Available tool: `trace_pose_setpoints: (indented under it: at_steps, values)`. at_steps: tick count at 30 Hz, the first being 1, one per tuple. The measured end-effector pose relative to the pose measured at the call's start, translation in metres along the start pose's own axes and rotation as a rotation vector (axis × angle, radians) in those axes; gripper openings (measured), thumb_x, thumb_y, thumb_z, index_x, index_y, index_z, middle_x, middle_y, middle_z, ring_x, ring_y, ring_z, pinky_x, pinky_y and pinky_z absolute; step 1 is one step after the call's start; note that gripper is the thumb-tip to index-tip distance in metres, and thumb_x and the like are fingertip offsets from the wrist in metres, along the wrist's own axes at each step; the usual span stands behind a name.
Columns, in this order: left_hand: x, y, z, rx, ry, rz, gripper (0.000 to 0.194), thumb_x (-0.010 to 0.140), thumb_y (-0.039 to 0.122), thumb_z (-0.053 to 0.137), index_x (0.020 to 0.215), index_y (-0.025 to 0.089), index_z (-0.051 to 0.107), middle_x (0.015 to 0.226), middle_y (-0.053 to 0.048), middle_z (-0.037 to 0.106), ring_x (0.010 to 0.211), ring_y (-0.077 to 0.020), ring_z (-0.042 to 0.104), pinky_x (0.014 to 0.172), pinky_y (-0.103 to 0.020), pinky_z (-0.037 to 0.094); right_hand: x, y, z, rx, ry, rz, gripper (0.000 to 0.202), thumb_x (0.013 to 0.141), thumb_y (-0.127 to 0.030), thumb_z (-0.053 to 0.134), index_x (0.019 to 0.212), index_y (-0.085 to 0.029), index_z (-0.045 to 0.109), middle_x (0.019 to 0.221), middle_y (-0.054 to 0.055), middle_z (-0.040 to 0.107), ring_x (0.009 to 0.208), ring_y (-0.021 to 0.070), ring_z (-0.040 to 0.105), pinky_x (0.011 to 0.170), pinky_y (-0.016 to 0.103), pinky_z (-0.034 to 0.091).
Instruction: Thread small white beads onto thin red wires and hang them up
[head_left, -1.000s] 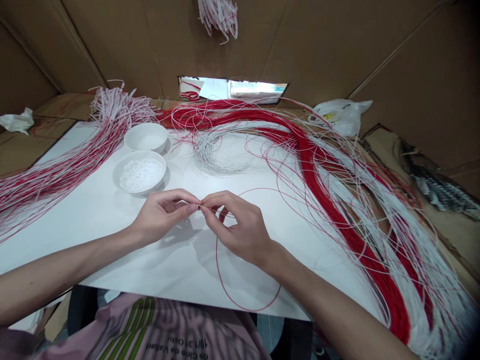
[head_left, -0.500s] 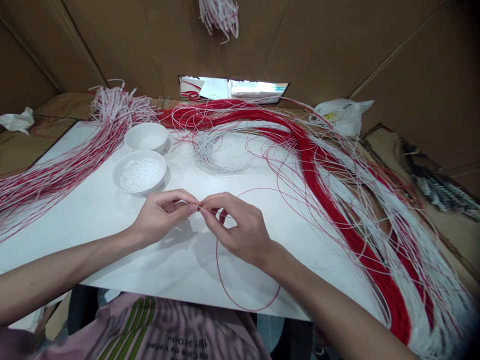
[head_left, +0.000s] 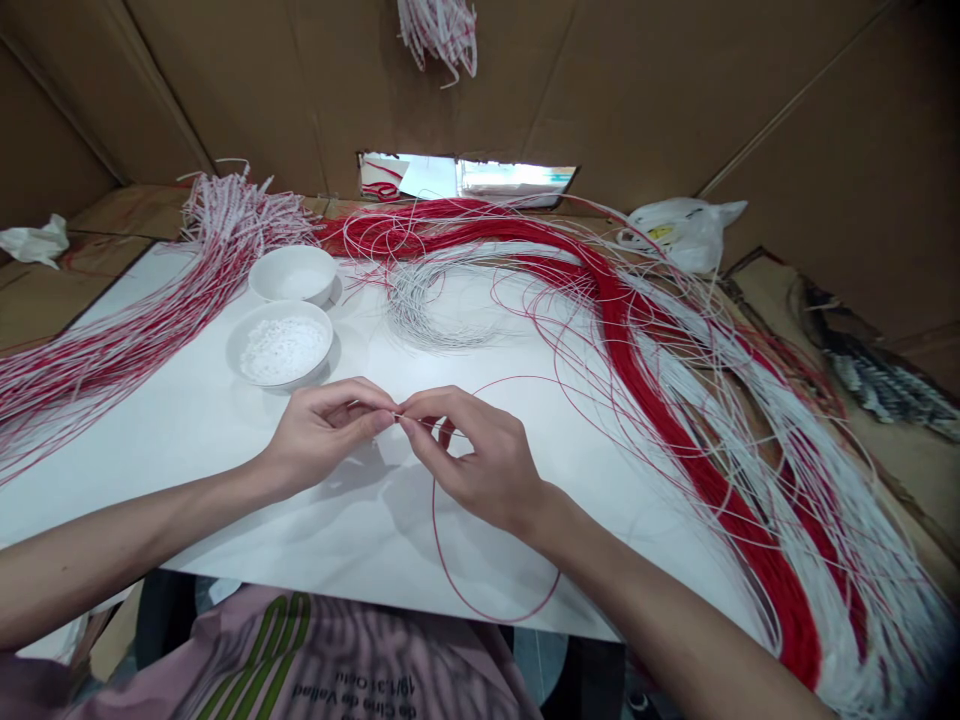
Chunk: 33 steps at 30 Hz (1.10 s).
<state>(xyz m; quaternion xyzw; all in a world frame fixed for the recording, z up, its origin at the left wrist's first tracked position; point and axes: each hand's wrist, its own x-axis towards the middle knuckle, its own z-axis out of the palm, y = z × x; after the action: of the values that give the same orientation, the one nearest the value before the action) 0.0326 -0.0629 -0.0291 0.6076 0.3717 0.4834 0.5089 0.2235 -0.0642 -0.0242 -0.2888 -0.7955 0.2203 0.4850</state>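
Note:
Above the white tabletop [head_left: 360,540], my left hand [head_left: 322,435] and my right hand [head_left: 480,455] meet fingertip to fingertip. Both pinch a thin strand whose tip shows between the fingers; a tiny whitish bit sits there, too small to make out. From my right hand a thin red cord [head_left: 442,563] loops down toward the near edge, and another stretch curves off to the right. Behind my left hand stands a white bowl [head_left: 279,350] of small white pieces, with a second white bowl [head_left: 292,272] just beyond it.
Red and white cords [head_left: 626,340] sweep across the back and down the right side. A red-and-white bundle [head_left: 180,290] with white-tufted ends lies left. Coiled pale wires [head_left: 409,305] rest behind my hands. A plastic bag [head_left: 686,230] lies back right, before cardboard walls [head_left: 225,90].

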Motion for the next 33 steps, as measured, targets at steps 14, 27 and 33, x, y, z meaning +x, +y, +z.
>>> trace_pose_setpoints:
  at_steps: [14, 27, 33]
  values:
    - [0.0, -0.001, -0.003, 0.052, -0.002, -0.003, 0.005, 0.082, 0.019, 0.071, 0.085, 0.019, 0.074, 0.084, -0.005, 0.071, 0.079, -0.014, 0.065, 0.069, -0.024, 0.052, -0.001, 0.0, 0.0, -0.01, -0.002, 0.004, 0.009, 0.09, -0.011, 0.055, 0.094, -0.017, 0.061, 0.087, 0.004, 0.07, 0.068, 0.0107, 0.062, 0.052, 0.023, 0.051]
    - [0.002, 0.0, -0.005, 0.297, 0.009, 0.15, 0.004, 0.084, 0.018, 0.068, 0.084, 0.019, 0.072, 0.082, -0.005, 0.071, 0.077, -0.0146, 0.065, 0.067, -0.025, 0.053, -0.001, 0.008, 0.0, -0.089, -0.016, 0.003, 0.009, 0.092, -0.015, 0.057, 0.09, -0.018, 0.065, 0.086, 0.005, 0.066, 0.076, 0.0121, 0.062, 0.06, 0.024, 0.052]
    - [0.001, -0.006, -0.006, 0.519, -0.04, 0.3, 0.007, 0.089, 0.017, 0.061, 0.091, 0.019, 0.068, 0.084, -0.006, 0.071, 0.079, -0.0165, 0.064, 0.072, -0.03, 0.052, -0.003, 0.011, 0.003, -0.123, -0.003, 0.041, 0.007, 0.093, -0.021, 0.059, 0.091, -0.02, 0.066, 0.08, 0.003, 0.066, 0.07, 0.0122, 0.061, 0.059, 0.024, 0.051]
